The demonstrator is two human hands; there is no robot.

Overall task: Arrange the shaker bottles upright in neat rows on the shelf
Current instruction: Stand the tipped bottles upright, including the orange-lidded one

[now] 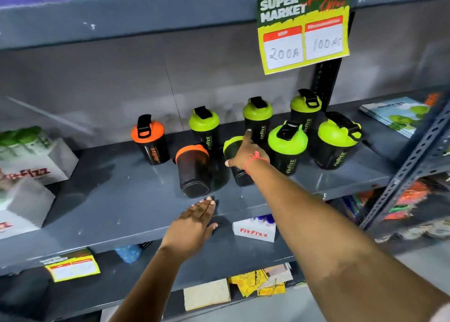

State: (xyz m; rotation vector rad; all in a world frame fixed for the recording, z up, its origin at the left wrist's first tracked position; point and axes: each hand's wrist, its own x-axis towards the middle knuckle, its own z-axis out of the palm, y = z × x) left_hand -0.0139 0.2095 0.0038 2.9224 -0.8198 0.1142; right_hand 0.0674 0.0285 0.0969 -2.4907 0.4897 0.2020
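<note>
Grey steel shelf [126, 200]: carrying eight shaker bottles, six upright and two lying on their sides with bases pointing toward the camera.
Fallen pair: orange-lidded lying bottle [193, 169] is resting near the shelf's middle; green-lidded lying bottle [235, 161] is lying just beside it, on its right.
Upright group: orange-lidded standing bottle [151, 140] is standing at the back left, and five green-lidded ones are clustering to the right, among them the rear centre bottle [258, 122] and the big front bottle [287, 146].
Right hand [246, 151]: reaching in over the green-lidded lying bottle, fingers extended, index pointing toward the rear centre bottle, thumb out to the side. Gripping nothing that I can see; whether the palm is touching the bottle, I cannot tell.
Left hand [194, 221]: hovering flat at the shelf's front edge, fingers together and straight, near the base of the orange-lidded lying bottle, not touching it.
Handling call: these are looking like empty, rigid plastic, so light and stiff, with smooth dark walls that could slip or roll.
Best hold: wrapping around the mid-body below the lid, then tipping up onto the base; the flip caps and carry loops are looking like poor holds.
Risk: crowded neighbours could topple if nudged.
</note>
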